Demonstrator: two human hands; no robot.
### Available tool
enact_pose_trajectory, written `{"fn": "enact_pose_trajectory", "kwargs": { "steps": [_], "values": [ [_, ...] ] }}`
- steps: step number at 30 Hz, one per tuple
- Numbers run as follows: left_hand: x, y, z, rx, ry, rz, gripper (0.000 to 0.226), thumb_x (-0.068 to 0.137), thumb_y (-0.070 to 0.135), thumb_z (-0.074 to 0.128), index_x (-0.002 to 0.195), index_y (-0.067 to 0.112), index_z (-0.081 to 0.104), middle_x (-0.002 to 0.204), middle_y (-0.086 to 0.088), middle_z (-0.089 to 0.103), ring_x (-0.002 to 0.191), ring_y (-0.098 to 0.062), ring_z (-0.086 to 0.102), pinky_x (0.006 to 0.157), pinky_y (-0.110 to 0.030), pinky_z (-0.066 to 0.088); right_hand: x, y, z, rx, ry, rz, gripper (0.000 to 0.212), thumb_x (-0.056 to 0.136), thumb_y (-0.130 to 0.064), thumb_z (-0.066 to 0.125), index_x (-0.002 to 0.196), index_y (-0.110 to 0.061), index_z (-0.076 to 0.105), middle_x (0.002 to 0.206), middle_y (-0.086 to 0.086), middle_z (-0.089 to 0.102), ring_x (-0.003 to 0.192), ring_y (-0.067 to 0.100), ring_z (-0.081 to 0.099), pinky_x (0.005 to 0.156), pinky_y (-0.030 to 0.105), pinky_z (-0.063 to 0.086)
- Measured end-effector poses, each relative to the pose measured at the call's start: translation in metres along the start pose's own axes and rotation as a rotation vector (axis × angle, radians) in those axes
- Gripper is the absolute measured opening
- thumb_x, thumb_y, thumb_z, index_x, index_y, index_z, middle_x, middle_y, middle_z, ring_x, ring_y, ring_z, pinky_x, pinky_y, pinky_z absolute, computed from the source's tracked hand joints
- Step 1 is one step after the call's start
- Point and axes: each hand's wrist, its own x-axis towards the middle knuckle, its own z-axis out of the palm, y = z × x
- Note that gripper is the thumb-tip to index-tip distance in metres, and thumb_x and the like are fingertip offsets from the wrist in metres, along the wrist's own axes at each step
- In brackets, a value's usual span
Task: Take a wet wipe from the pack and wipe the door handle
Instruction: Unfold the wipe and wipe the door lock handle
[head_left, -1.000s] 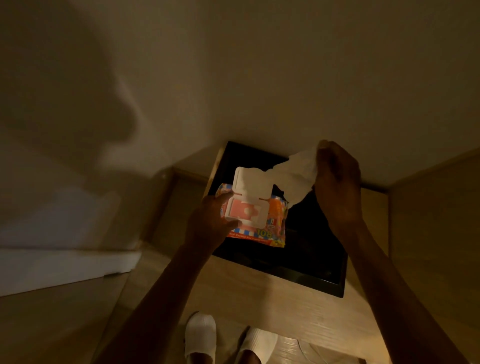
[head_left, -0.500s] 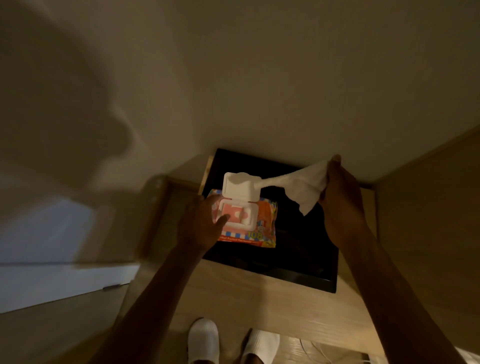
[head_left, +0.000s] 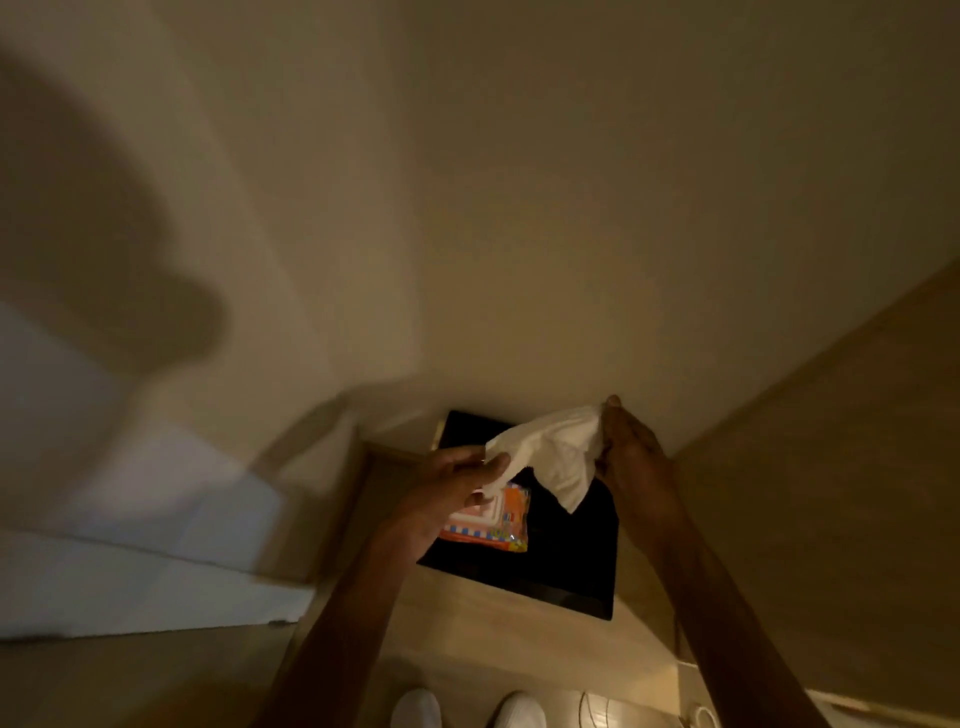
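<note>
Both hands (head_left: 631, 457) pinch the wet wipe (head_left: 553, 457) above the pack (head_left: 506, 525).

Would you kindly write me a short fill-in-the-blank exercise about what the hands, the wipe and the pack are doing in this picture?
1. The white wet wipe is held by ____ hands.
2. The right hand pinches the wipe's ____ end.
3. The orange pack lies on a ____ surface.
4. The left hand partly ____ the pack.

Missing words: both; right; black; covers
</note>
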Motion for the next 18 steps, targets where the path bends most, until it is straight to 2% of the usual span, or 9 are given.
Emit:
{"fn": "enact_pose_trajectory", "kwargs": {
  "steps": [2, 4, 6, 8, 10, 13, 14, 16, 18],
  "values": [
    [-0.027, 0.028, -0.001, -0.015, 0.018, 0.043, 0.032, 0.077, 0.027, 0.076, 0.104, 0.012, 0.072, 0.108, -0.010, 0.073, 0.099, -0.017, 0.069, 0.081, -0.030, 0.055, -0.030, -0.027, 0.002, 0.014, -0.050, -0.030, 0.031, 0.099, -0.037, 0.043, 0.098, -0.013, 0.062, 0.078, -0.004, 0.067, 0.077, 0.011, 0.065, 0.073, 0.026, 0.051],
    [-0.053, 0.056, -0.001, -0.040, 0.042, 0.102, 0.033, 0.080, 0.025, 0.074, 0.108, 0.009, 0.070, 0.111, -0.012, 0.072, 0.106, -0.020, 0.068, 0.092, -0.034, 0.053, -0.057, -0.050, 0.005, 0.027, -0.126, -0.057, 0.027, 0.097, -0.035, 0.048, 0.082, -0.015, 0.058, 0.072, -0.004, 0.066, 0.074, 0.012, 0.065, 0.072, 0.028, 0.052],
    [-0.082, 0.080, 0.001, -0.020, 0.041, 0.186, 0.028, 0.083, 0.025, 0.071, 0.107, 0.010, 0.070, 0.108, -0.011, 0.073, 0.104, -0.021, 0.069, 0.094, -0.034, 0.051, -0.079, -0.065, 0.007, 0.011, -0.207, -0.065, 0.019, 0.095, -0.028, 0.055, 0.083, -0.013, 0.058, 0.081, 0.003, 0.069, 0.081, 0.018, 0.066, 0.072, 0.030, 0.054],
    [-0.109, 0.100, 0.001, 0.031, 0.065, 0.278, 0.022, 0.085, 0.026, 0.069, 0.104, 0.014, 0.071, 0.103, -0.008, 0.075, 0.100, -0.022, 0.070, 0.089, -0.031, 0.053, -0.098, -0.077, 0.010, 0.034, -0.298, -0.056, 0.009, 0.090, -0.016, 0.062, 0.090, -0.009, 0.056, 0.095, 0.012, 0.068, 0.091, 0.025, 0.066, 0.075, 0.031, 0.057],
    [-0.134, 0.117, -0.002, 0.095, 0.112, 0.361, 0.020, 0.086, 0.025, 0.068, 0.104, 0.017, 0.071, 0.102, -0.005, 0.075, 0.099, -0.020, 0.070, 0.086, -0.029, 0.053, -0.111, -0.087, 0.015, 0.084, -0.358, -0.057, 0.013, 0.087, -0.004, 0.063, 0.088, -0.011, 0.052, 0.097, 0.015, 0.065, 0.093, 0.026, 0.064, 0.077, 0.031, 0.057],
    [-0.164, 0.137, -0.008, 0.122, 0.151, 0.432, 0.020, 0.087, 0.020, 0.067, 0.105, 0.011, 0.069, 0.106, -0.014, 0.072, 0.103, -0.029, 0.068, 0.089, -0.039, 0.056, -0.126, -0.097, 0.027, 0.152, -0.413, -0.051, 0.020, 0.085, 0.006, 0.060, 0.087, -0.012, 0.052, 0.096, 0.013, 0.064, 0.092, 0.027, 0.062, 0.074, 0.030, 0.057],
    [-0.172, 0.144, -0.010, 0.133, 0.175, 0.451, 0.022, 0.087, 0.016, 0.067, 0.108, 0.007, 0.068, 0.107, -0.018, 0.071, 0.103, -0.032, 0.067, 0.086, -0.040, 0.058, -0.129, -0.099, 0.032, 0.195, -0.447, -0.035, 0.018, 0.085, 0.004, 0.061, 0.091, -0.012, 0.054, 0.097, 0.013, 0.064, 0.093, 0.027, 0.061, 0.073, 0.030, 0.057],
    [-0.192, 0.154, -0.014, 0.164, 0.214, 0.487, 0.027, 0.087, 0.010, 0.066, 0.113, 0.002, 0.066, 0.110, -0.022, 0.069, 0.101, -0.031, 0.068, 0.078, -0.035, 0.060, -0.134, -0.101, 0.042, 0.267, -0.534, 0.030, 0.016, 0.087, -0.013, 0.065, 0.101, -0.011, 0.058, 0.105, 0.013, 0.064, 0.100, 0.029, 0.060, 0.081, 0.034, 0.053],
    [-0.212, 0.163, -0.019, 0.205, 0.232, 0.528, 0.026, 0.086, 0.010, 0.067, 0.112, 0.004, 0.067, 0.108, -0.020, 0.070, 0.096, -0.026, 0.069, 0.074, -0.035, 0.058, -0.134, -0.103, 0.052, 0.280, -0.598, 0.141, 0.039, 0.090, -0.033, 0.061, 0.118, -0.006, 0.061, 0.123, 0.014, 0.063, 0.116, 0.031, 0.057, 0.101, 0.043, 0.044]
  ]
}}
